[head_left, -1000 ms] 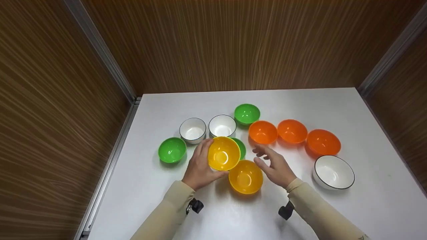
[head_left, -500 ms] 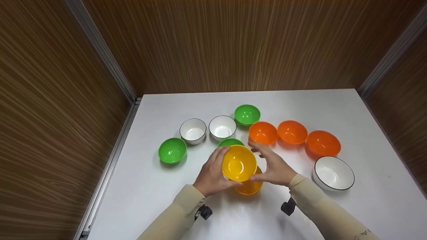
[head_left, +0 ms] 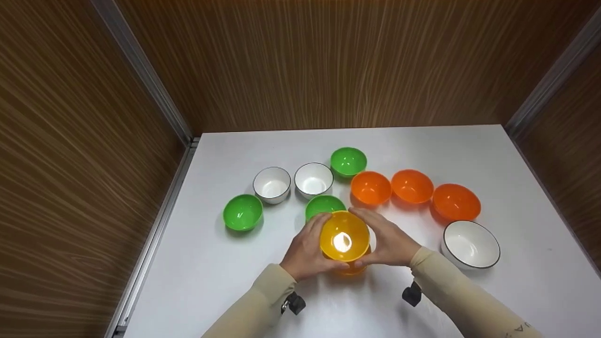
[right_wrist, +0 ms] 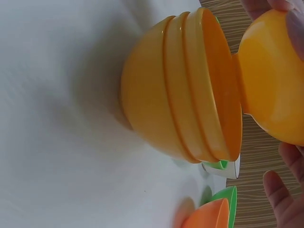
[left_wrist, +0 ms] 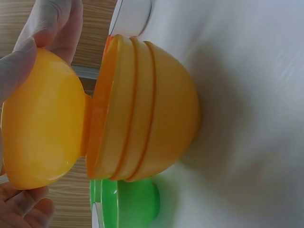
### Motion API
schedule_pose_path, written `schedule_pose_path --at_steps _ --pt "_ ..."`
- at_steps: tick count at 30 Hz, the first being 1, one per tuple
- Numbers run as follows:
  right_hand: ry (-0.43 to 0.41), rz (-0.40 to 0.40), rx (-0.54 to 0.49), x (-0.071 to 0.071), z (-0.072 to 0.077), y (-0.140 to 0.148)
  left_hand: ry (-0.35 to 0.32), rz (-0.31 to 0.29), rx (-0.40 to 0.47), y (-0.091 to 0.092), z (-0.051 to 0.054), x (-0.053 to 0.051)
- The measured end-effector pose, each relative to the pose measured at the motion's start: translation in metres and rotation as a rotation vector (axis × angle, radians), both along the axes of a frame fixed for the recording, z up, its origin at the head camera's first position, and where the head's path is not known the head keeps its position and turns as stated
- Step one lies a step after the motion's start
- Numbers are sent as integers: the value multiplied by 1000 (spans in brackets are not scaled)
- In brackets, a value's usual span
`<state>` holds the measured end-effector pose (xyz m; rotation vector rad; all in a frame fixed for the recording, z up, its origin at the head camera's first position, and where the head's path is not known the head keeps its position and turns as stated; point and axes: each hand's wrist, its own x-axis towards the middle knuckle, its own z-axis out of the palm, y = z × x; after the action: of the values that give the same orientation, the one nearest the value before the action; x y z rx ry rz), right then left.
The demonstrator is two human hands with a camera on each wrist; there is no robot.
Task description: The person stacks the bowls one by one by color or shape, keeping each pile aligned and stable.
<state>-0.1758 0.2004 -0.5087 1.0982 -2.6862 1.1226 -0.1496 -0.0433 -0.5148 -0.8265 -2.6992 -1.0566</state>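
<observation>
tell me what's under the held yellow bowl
Under the held bowl is a stack of yellow bowls, three rims showing, on the table. The stack's inner bottom is covered and cannot be seen.

Two hands, four yellow bowls

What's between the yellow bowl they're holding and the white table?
Three nested yellow bowls, standing on the table under the held bowl; both wrist views show them.
</observation>
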Motion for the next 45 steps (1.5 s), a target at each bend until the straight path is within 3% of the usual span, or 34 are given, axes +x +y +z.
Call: schedule_pose_path --at_steps 11,23,40,45 --pt "79 0 -8 6 -22 8 51 -42 -13 7 -15 3" --pt "66 3 42 10 -39 8 51 -61 -63 7 -30 6" --pt "56 6 15 10 -46 9 -11 -65 -32 9 -36 6" --pt "13 -7 26 11 -49 11 -33 -31 -17 8 -42 10"
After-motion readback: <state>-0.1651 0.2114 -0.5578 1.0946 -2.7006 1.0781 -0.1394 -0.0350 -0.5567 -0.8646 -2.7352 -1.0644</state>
